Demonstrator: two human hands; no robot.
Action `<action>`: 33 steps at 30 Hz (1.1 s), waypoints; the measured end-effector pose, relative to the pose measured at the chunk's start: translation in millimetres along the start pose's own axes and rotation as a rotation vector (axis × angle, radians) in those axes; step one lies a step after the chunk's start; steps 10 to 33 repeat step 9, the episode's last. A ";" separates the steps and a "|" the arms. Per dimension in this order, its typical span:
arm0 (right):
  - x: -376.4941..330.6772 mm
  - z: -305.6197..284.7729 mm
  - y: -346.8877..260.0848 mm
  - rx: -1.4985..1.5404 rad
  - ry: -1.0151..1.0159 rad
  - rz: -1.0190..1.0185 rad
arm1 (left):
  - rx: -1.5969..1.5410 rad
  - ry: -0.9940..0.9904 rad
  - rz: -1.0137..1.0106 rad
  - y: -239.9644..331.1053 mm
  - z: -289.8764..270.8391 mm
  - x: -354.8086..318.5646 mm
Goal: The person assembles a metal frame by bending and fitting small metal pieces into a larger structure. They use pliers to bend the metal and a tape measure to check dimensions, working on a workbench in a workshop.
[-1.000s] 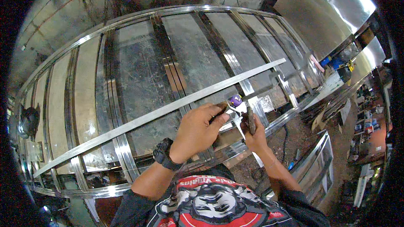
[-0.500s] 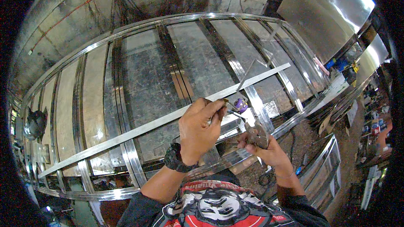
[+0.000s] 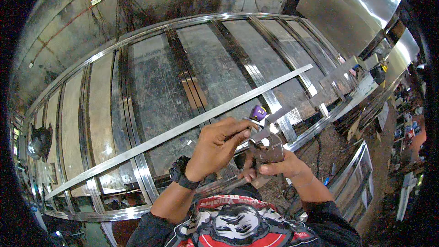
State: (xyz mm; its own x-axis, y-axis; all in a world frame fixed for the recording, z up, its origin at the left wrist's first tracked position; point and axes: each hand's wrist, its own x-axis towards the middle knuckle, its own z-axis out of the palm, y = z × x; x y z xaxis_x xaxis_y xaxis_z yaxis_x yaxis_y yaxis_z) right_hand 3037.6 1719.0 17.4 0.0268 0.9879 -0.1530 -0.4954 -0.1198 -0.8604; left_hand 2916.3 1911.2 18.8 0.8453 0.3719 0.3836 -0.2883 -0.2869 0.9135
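Observation:
My left hand (image 3: 218,148), with a dark watch (image 3: 180,172) at its wrist, is closed in a pinch. What its fingertips hold, if anything, is too small to name. Close beside them, my right hand (image 3: 289,167) grips a dark brown, glossy, blocky object (image 3: 270,153) of unclear kind. A small grey flat piece (image 3: 261,135) shows between the hands; I cannot tell which hand holds it. Just beyond the fingers, a purple tape measure (image 3: 259,112) rests on the metal frame (image 3: 145,180). A long straight metal bar (image 3: 183,123) lies diagonally across that frame.
The frame's several crosspieces lie over grey and tan sheets. A blurred grey strip (image 3: 338,74) reaches toward the far right. A dark helmet-like object (image 3: 40,141) sits at the left end. A large shiny metal sheet (image 3: 350,4) stands back right; a smaller frame (image 3: 352,183) leans at lower right.
My hands have come closer together. The brown object has moved left and turned, and the left hand has lowered slightly toward it. The blurred grey strip now points further right.

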 end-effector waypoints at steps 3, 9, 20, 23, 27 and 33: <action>1.9 -0.2 8.6 -0.043 -0.042 -0.008 | -0.007 0.005 0.024 -7.7 3.0 -1.2; -8.4 -7.7 16.6 -0.218 -0.021 0.046 | -0.035 -0.021 0.051 -5.4 5.2 -7.3; -8.4 -7.7 16.6 -0.218 -0.021 0.046 | -0.035 -0.021 0.051 -5.4 5.2 -7.3; -8.4 -7.7 16.6 -0.218 -0.021 0.046 | -0.035 -0.021 0.051 -5.4 5.2 -7.3; -8.4 -7.7 16.6 -0.218 -0.021 0.046 | -0.035 -0.021 0.051 -5.4 5.2 -7.3; -8.4 -7.7 16.6 -0.218 -0.021 0.046 | -0.035 -0.021 0.051 -5.4 5.2 -7.3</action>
